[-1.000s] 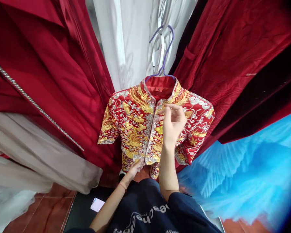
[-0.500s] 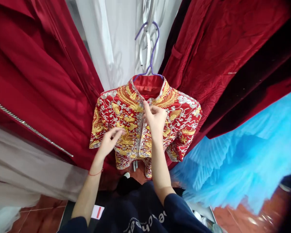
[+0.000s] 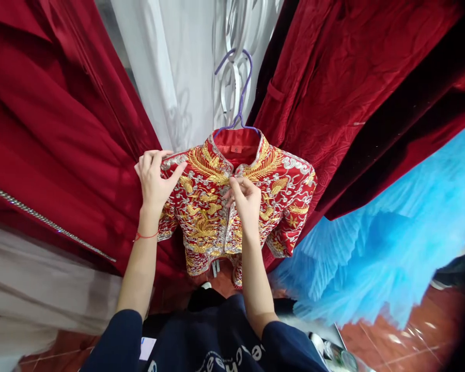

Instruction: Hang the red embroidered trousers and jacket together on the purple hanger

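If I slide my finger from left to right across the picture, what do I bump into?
Red gown → left hand → embroidered red jacket → right hand → dark red velvet robe → blue tulle.

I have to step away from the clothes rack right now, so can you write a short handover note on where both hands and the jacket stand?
Left hand: gripping the shoulder of the embroidered red jacket.
Right hand: fingertips pinched at the front opening, just below the collar.
Jacket: hangs on a purple hanger between a red gown and a dark red velvet robe; blue tulle lies at lower right.
Done: the front edges meet from chest to hem.
Left: the collar is open at the top; whether the fastening under the fingers is closed cannot be seen.
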Tool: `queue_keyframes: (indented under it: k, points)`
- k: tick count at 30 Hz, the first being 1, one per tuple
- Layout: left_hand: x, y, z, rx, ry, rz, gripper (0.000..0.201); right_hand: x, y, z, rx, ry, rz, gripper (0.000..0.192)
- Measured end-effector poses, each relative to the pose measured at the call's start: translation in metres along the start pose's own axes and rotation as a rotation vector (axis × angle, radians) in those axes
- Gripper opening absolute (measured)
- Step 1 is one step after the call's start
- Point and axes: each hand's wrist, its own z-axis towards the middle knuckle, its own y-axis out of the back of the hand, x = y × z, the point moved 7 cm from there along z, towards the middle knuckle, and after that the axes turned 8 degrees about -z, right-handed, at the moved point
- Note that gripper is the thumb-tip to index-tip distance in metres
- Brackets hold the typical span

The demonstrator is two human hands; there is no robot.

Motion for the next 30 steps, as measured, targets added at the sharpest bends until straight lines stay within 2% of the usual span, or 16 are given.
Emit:
queue_keyframes:
  k: [5, 8, 10, 11, 13, 14, 15, 16, 17, 19, 20, 21, 23, 26, 28, 30]
  points:
    - [0.008, 0.008, 0.007, 0.032, -0.036, -0.108, 0.031, -0.004, -0.002, -0.002, -0.089, -0.023, -0.146, 0.029]
    - [0.021, 0.006, 0.003, 0.104, -0.009, -0.258, 0.031, -0.001, 0.010, -0.002, -0.092, 0.057, -0.343, 0.032]
    - [0.038, 0.000, -0.003, 0.181, 0.073, -0.382, 0.041, 0.002, 0.039, 0.002, -0.198, 0.174, -0.425, 0.034]
    - [0.048, -0.003, -0.006, 0.225, 0.129, -0.436, 0.045, 0.003, 0.062, 0.003, -0.321, 0.241, -0.460, 0.035]
    - [0.066, -0.011, -0.011, 0.301, 0.228, -0.523, 0.045, 0.004, 0.120, 0.001, -0.718, 0.348, -0.569, 0.038]
    - [0.072, -0.014, -0.013, 0.324, 0.258, -0.554, 0.043, 0.005, 0.143, 0.002, -0.855, 0.408, -0.660, 0.038]
    - [0.077, -0.016, -0.013, 0.330, 0.272, -0.574, 0.041, 0.006, 0.160, 0.005, -0.934, 0.481, -0.763, 0.045]
    - [0.079, -0.016, -0.013, 0.315, 0.276, -0.580, 0.039, 0.005, 0.170, 0.014, -0.881, 0.536, -0.825, 0.055]
    - [0.081, -0.015, -0.012, 0.278, 0.273, -0.572, 0.039, 0.003, 0.178, 0.025, -0.762, 0.566, -0.775, 0.059]
    - [0.081, -0.010, -0.008, 0.172, 0.250, -0.510, 0.039, -0.001, 0.179, 0.046, -0.482, 0.539, -0.679, 0.055]
    - [0.079, -0.006, -0.006, 0.111, 0.230, -0.454, 0.040, -0.001, 0.176, 0.051, -0.401, 0.510, -0.652, 0.048]
    - [0.077, -0.002, -0.004, 0.048, 0.207, -0.384, 0.040, 0.002, 0.173, 0.054, -0.376, 0.481, -0.654, 0.042]
    - [0.071, 0.005, -0.001, -0.065, 0.159, -0.225, 0.040, 0.012, 0.169, 0.051, -0.449, 0.446, -0.687, 0.033]
    - [0.064, 0.011, 0.004, -0.170, 0.115, -0.064, 0.038, 0.023, 0.165, 0.048, -0.485, 0.392, -0.697, 0.032]
    - [0.064, 0.012, 0.006, -0.166, 0.110, -0.058, 0.037, 0.023, 0.163, 0.052, -0.401, 0.351, -0.673, 0.036]
    - [0.072, 0.011, 0.005, -0.099, 0.134, -0.121, 0.040, 0.013, 0.165, 0.057, -0.312, 0.303, -0.596, 0.034]
